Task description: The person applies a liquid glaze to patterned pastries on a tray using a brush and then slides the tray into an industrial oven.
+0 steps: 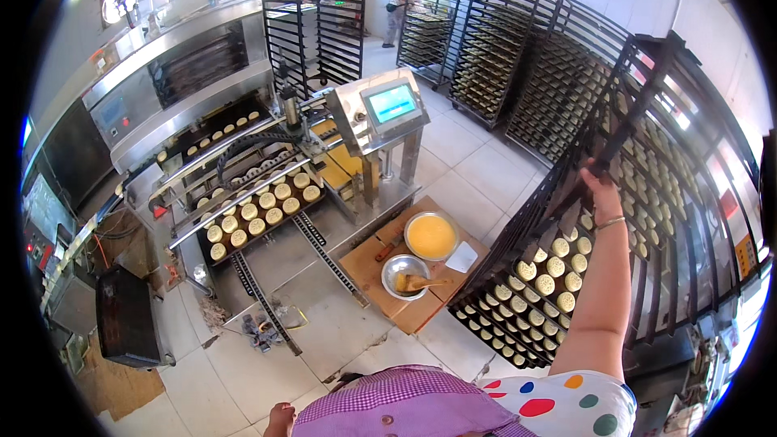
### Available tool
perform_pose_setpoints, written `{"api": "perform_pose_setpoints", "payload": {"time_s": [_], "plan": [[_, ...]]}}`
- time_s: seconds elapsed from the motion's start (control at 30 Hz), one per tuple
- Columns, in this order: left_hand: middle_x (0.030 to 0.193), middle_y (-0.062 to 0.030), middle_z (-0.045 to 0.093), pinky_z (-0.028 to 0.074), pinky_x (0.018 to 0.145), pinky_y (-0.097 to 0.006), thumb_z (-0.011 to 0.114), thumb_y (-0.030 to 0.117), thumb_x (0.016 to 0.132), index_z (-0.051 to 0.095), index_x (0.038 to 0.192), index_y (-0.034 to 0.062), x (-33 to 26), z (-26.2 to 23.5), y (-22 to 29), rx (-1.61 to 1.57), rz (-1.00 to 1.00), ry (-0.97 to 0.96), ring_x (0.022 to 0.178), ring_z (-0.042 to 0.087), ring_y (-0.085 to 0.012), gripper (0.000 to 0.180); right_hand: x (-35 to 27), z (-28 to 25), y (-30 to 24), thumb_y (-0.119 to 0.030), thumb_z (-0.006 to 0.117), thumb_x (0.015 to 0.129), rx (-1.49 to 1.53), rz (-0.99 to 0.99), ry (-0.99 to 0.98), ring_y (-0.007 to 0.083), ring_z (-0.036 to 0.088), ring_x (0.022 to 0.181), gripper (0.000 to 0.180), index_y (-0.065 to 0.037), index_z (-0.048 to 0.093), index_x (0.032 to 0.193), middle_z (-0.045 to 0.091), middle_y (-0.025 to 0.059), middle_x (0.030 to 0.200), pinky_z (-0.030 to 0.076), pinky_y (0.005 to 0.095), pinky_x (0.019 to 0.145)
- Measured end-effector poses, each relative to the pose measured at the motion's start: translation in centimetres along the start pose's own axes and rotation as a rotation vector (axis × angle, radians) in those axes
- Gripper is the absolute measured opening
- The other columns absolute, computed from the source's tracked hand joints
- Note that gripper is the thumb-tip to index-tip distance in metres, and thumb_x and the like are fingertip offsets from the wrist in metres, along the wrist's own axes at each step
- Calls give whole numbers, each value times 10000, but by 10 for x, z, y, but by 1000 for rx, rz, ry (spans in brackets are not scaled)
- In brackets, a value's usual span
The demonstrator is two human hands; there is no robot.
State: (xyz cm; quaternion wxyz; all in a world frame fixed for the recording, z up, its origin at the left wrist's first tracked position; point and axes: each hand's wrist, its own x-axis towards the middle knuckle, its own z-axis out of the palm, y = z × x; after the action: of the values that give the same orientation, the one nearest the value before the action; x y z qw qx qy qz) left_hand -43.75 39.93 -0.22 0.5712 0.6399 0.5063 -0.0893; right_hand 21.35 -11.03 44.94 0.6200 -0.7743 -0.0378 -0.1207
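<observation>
My right hand (600,193) reaches up along my right side, its fingers wrapped round a dark upright bar of a tall tray rack (657,85). On the rack's lower levels, trays hold rows of round pale cakes (545,284). My left hand (280,419) hangs low beside my purple checked apron (396,400), partly cut off by the lower edge; how its fingers lie is unclear. Ahead on the left, a tray of round cakes (257,212) sits on the rails of a metal machine.
A wooden board (374,263) carries a bowl of yellow liquid (432,236) and a metal bowl with a brush (405,277). A control screen (390,103) stands on a post behind. More loaded racks (494,48) line the back right; a person (396,6) is far off.
</observation>
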Motion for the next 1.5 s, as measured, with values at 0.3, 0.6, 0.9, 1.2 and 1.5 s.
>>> {"api": "perform_pose_setpoints", "payload": {"time_s": [0.3, 0.6, 0.9, 1.2, 1.5], "plan": [[838, -149, 640, 514, 625, -294, 587, 119, 709, 567, 1009, -48, -2, -22, 65, 228, 23, 39, 697, 628, -193, 344, 19, 11, 19, 16, 600, 647, -163, -3, 69, 176, 567, 956, 402, 5, 597, 1049, 604, 78, 1033, 432, 288, 831], [825, -123, 643, 516, 650, -323, 610, 144, 704, 584, 991, -22, 74, -17, -75, 246, -94, 65, 730, 626, -206, 333, 13, 17, 7, 22, 584, 639, -212, 58, 29, 170, 551, 951, 395, -19, 613, 1031, 601, 51, 1013, 416, 283, 836], [912, -128, 655, 494, 769, -316, 731, 332, 647, 623, 987, 25, 91, 9, -46, 237, 42, 23, 868, 625, -237, 470, 11, 20, 5, 42, 581, 618, -204, 41, 27, 174, 549, 973, 427, -27, 615, 1039, 605, 49, 1018, 427, 289, 828], [904, -138, 652, 493, 775, -326, 607, 204, 699, 623, 972, 35, 60, 2, 27, 489, 8, -29, 860, 625, -256, 322, 19, 5, 16, 24, 589, 620, -209, 51, 2, 173, 544, 992, 423, -34, 613, 1038, 601, 40, 1049, 403, 288, 869], [932, -151, 639, 499, 734, -310, 614, 198, 716, 594, 1032, 9, 40, 9, 63, 361, -30, -118, 833, 626, -236, 368, 23, 6, 19, 27, 589, 626, -184, 48, 2, 172, 549, 988, 415, -25, 617, 1037, 602, 50, 1046, 417, 286, 853]]}}
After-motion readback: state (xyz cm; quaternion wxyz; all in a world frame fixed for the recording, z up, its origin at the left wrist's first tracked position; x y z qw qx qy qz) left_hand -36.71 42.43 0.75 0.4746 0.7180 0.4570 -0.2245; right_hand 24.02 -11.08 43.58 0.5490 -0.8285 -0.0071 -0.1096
